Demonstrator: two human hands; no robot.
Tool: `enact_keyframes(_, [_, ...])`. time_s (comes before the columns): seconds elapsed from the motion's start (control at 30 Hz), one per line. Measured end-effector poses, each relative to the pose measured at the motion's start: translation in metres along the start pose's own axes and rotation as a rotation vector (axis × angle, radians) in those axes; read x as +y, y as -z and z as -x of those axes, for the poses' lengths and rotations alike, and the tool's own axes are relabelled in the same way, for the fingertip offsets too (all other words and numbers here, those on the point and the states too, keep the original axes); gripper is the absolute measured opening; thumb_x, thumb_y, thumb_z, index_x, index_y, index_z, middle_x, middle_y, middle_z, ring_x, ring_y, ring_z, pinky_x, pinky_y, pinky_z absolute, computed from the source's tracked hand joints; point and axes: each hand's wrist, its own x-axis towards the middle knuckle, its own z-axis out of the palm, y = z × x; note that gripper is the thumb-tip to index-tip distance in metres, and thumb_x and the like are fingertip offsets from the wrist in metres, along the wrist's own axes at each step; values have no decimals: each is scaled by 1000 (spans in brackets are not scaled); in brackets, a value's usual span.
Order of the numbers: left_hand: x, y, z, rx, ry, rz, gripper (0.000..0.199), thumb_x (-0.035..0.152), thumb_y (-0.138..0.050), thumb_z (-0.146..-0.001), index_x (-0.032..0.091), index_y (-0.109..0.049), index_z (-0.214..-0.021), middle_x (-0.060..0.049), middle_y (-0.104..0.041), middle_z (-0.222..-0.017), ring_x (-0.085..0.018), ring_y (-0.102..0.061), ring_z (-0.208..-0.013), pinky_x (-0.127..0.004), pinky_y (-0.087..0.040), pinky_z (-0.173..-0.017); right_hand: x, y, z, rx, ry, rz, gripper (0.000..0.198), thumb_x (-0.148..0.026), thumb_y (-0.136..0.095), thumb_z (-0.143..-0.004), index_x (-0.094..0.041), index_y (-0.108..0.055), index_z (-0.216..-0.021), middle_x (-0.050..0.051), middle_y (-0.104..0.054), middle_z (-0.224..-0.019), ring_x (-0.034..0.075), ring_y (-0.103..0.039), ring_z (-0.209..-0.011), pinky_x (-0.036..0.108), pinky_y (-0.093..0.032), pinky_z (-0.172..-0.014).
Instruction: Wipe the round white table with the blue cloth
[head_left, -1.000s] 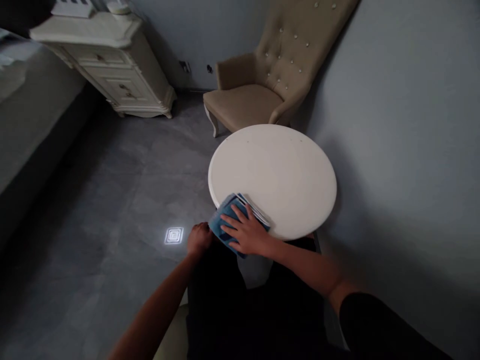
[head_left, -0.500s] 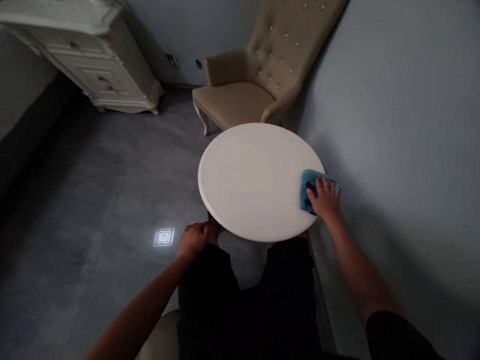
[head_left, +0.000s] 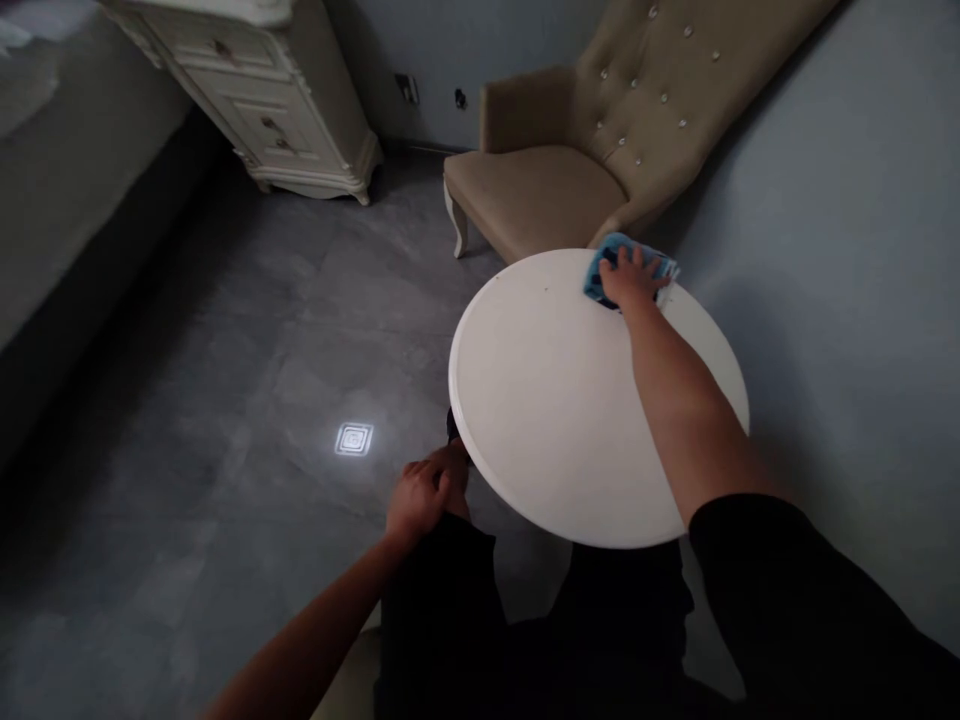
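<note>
My right hand [head_left: 631, 282] is pressed on a blue cloth [head_left: 596, 283], its fingers spread over the top. The cloth lies at the far rim of a round white table [head_left: 555, 410], with one edge of it near the chair's arm. My right forearm stretches across the tabletop. To the left of the table, my left hand [head_left: 418, 497] rests on my left knee with no object in it. Its fingers lie bent over the knee and are partly hidden. A few small dark specks show near the table's far edge.
Behind the table stands a beige tufted armchair [head_left: 544, 195]. A white cabinet [head_left: 300, 110] is at the back wall, and a bed [head_left: 82, 150] is at the left. The grey wall [head_left: 847, 280] rises close on the right. A bright square light patch [head_left: 354, 439] shows on the floor.
My right hand has slid the cloth from the table's right edge to its far edge. My left hand stays on the knee. The view has shifted left.
</note>
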Motion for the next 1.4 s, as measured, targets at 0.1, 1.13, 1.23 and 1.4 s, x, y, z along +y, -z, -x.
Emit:
enact_keyframes(0.1, [-3,1,0,4,13,-6,38,34,-54,-111,21,-90,-112,-14,-89,-128,-33,-79,-125,-46,-60,-119,-96,-13,10,-9,225,-45,76,-56,-24,-127,-10,-41,-185,30,-19,-195,56,-11,-179,90,-13,-132])
enact_keyframes(1.13, [39,10,18,-10,13,-173,49,35,-47,-110,21,-93,-114,-16,-89,-128,-35,-81,-124,-45,-60,-118,261,-26,342,28,48,39,81,-60,-36,-117,-27,-34,-191,13,-29,-196,54,-19,-182,94,-27,-135])
enact_keyframes(1.23, [36,8,16,-21,-6,-152,51,35,-45,-112,18,-93,-121,-17,-88,-133,-36,-80,-128,-46,-59,-121,269,-11,263,33,-75,52,83,-65,-35,-120,-20,-33,-190,20,-27,-197,54,-23,-180,87,-33,-135])
enact_keyframes(1.4, [28,4,12,-18,9,-98,48,35,-47,-113,20,-91,-126,-16,-88,-133,-35,-80,-130,-45,-59,-121,231,7,139,91,-148,63,85,-64,-31,-122,-12,-32,-189,30,-29,-193,50,-34,-174,77,-35,-137])
